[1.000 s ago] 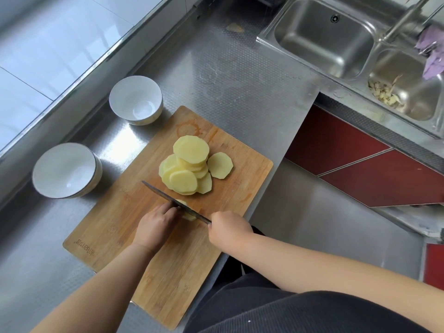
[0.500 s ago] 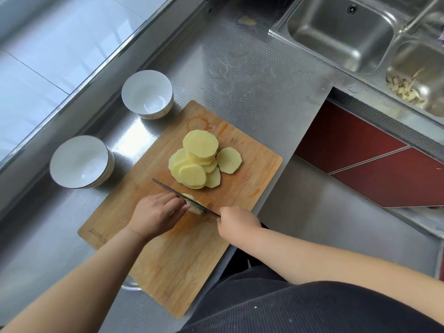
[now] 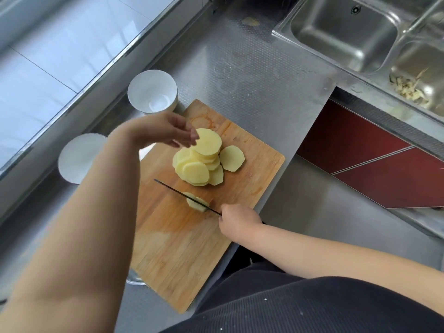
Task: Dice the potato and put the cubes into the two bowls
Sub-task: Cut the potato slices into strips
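Potato slices [image 3: 200, 162] lie heaped at the middle of our bamboo cutting board [image 3: 182, 255], which sits on the steel counter [image 3: 252, 68], the widest thing we see. Beyond the board's far left edge stand the two white bowls, the farther bowl [image 3: 152, 91] just past the board's corner and the nearer bowl [image 3: 79, 158] partly behind our left forearm; neither shows any potato inside. At the top right, the double sink [image 3: 348, 32] holds peel scraps in its right basin.

On the board, one slice [image 3: 231, 158] lies flat beside the heap, and a small end piece [image 3: 197, 203] sits under the knife [image 3: 185, 197], apart from the heap and closer to us.

Our right hand [image 3: 237, 221] is curled round the knife handle, the blade resting across the end piece. Our left hand [image 3: 168, 132] hovers over the top of the heap with fingers loosely spread, holding nothing, its fingertips right by the top slice.

We judge the slicing finished and the dicing not yet begun. To do it well, we should take only a few slices, stack them flat so they cannot slide, curl our fingertips back from the blade, cut even strips, then turn them and cross-cut.
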Demonstrator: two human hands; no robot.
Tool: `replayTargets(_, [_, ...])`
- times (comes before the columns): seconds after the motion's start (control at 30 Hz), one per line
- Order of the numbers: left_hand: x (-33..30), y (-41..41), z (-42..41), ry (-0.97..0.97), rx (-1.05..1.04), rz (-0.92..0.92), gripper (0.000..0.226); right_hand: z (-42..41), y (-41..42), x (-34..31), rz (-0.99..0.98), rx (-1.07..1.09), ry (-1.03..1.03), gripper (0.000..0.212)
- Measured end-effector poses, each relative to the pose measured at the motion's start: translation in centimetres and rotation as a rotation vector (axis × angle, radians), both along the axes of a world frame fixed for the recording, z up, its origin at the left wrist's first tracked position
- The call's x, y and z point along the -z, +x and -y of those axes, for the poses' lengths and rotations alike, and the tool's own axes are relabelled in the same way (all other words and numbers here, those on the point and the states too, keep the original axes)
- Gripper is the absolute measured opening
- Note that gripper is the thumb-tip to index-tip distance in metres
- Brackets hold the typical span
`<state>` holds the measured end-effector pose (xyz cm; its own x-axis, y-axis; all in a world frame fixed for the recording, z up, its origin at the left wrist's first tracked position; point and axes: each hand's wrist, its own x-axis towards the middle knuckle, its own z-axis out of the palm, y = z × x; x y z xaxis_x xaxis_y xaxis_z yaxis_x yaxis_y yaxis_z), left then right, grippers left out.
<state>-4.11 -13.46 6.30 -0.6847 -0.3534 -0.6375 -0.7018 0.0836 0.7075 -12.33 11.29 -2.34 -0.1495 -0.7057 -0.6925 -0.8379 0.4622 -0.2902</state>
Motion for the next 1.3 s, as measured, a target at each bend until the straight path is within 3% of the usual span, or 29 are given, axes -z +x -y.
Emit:
replayTargets(0.1, [0.0, -3.3, 0.3, 0.015, 0.154, 0.053, 0.014, 0.0, 0.2, 0.2, -0.007, -0.006, -0.004, 0.02])
replayTargets(0.23, [3.2, -5.6, -2.2, -0.142, 0.791, 0.435, 0.02, -0.1, 0.2, 0.5, -0.013, -0.005, -0.015, 0.02])
replayTargets(0.33, [5.3, -4.6, -4.0, -0.238, 1.027, 0.556, 0.024, -0.2, 0.2, 0.8, -0.022, -0.008, -0.028, 0.019])
replayTargets(0.57, [6.1, -2.5, -4.3, -0.198, 0.96, 0.497, 0.035, -0.4, -0.1, 0.9, -0.027, -0.024, -0.075, 0.019])
replayTargets(0.73, [5.4, -1.7, -4.0, -0.068, 0.87, 0.444, 0.034, -0.4, -0.3, 1.1, -0.024, -0.038, -0.117, 0.02])
replayTargets(1.03, [5.9, -0.9, -6.2, -0.241, 0.941, 0.391, 0.032, -0.7, -0.9, 1.4, -0.044, -0.14, -0.186, 0.019])
replayTargets(1.3, [5.9, 1.0, -5.7, -0.127, 0.897, 0.43, 0.033, -0.7, -1.7, 1.6, -0.101, -0.242, -0.215, 0.022])
